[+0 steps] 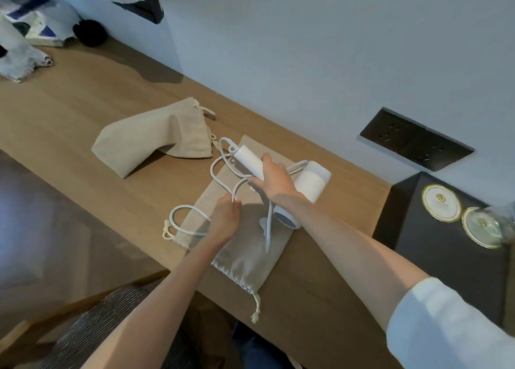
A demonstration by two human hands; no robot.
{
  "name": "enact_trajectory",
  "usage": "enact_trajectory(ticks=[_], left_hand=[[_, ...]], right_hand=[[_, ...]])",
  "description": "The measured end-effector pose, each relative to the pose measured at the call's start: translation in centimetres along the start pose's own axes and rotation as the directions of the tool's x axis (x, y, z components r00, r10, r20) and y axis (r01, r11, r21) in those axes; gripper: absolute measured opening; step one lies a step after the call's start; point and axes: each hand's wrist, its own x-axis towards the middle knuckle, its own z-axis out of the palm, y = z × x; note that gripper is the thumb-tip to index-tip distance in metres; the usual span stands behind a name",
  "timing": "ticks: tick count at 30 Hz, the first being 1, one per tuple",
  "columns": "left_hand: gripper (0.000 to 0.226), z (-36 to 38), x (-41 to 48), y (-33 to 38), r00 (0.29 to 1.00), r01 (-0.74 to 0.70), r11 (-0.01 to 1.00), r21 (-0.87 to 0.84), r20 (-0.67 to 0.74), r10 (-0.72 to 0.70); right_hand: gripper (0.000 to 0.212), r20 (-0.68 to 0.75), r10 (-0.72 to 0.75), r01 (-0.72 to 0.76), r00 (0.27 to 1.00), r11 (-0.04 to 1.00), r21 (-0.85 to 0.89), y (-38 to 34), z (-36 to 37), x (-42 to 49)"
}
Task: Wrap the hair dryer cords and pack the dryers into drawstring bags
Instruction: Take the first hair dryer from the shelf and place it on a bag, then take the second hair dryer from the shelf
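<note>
A white hair dryer (312, 181) lies on a flat beige drawstring bag (245, 257) on the wooden desk (83, 112). My right hand (274, 180) grips the dryer's handle. Its white cord (189, 221) loops loosely over the bag and the desk to the left. My left hand (225, 218) pinches a stretch of that cord. A second beige drawstring bag (156, 137), bulging and filled, lies further back on the left. The dryer's nozzle end (285, 219) pokes out under my right wrist.
A black socket panel (415, 140) is set in the wall at right. A dark tray (446, 243) with two round gold-rimmed lids and a glass stands at the desk's right end. Crumpled cloth and papers (25, 48) lie far left. A chair (92, 329) sits below the desk edge.
</note>
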Motion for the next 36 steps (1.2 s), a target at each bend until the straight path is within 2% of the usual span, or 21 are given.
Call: enact_trajectory(ticks=[5, 9, 12, 16, 21, 26, 31, 36], left_hand=[[0.027, 0.2, -0.5, 0.0, 0.997, 0.066, 0.998, 0.008, -0.041, -0.066], [0.041, -0.4, -1.7, 0.1, 0.997, 0.078, 0.997, 0.018, -0.02, -0.078], [0.051, -1.1, -3.3, 0.8, 1.0, -0.004, 0.996, 0.085, -0.025, 0.007], [0.048, -2.2, -6.9, 2.2, 0.979, -0.186, 0.978, 0.095, -0.07, 0.193], [0.045, -3.1, -12.5, 2.4, 0.92, -0.37, 0.92, 0.126, -0.089, 0.382], [0.043, -3.2, -20.6, 1.4, 0.86, -0.495, 0.86, 0.123, -0.074, 0.505], [0.043, -2.3, -29.1, 1.3, 0.78, -0.619, 0.776, 0.123, -0.016, 0.625], [0.044, 1.2, -37.2, 3.7, 0.655, -0.755, 0.645, 0.118, 0.101, 0.749]], right_hand=[[0.042, 0.021, -0.047, 0.048, 0.999, 0.999, -0.025, 0.3, -0.1, -0.5], [0.045, -0.006, -0.078, 0.078, 0.997, 0.994, 0.083, 0.8, -1.0, -2.1], [0.043, -0.058, -0.093, 0.1, 0.994, 0.985, 0.141, 1.0, -2.1, -4.0], [0.045, -0.161, -0.065, 0.098, 0.985, 0.973, 0.207, 1.2, -3.3, -8.3], [0.038, -0.271, -0.055, 0.125, 0.961, 0.96, 0.252, 1.4, -3.7, -16.3], [0.035, -0.368, -0.029, 0.122, 0.929, 0.964, 0.234, 1.9, -2.0, -25.8], [0.036, -0.453, 0.039, 0.086, 0.891, 0.964, 0.253, 2.2, -0.8, -36.9], [0.033, -0.558, 0.165, 0.009, 0.813, 0.955, 0.296, 4.5, -0.9, -48.4]])
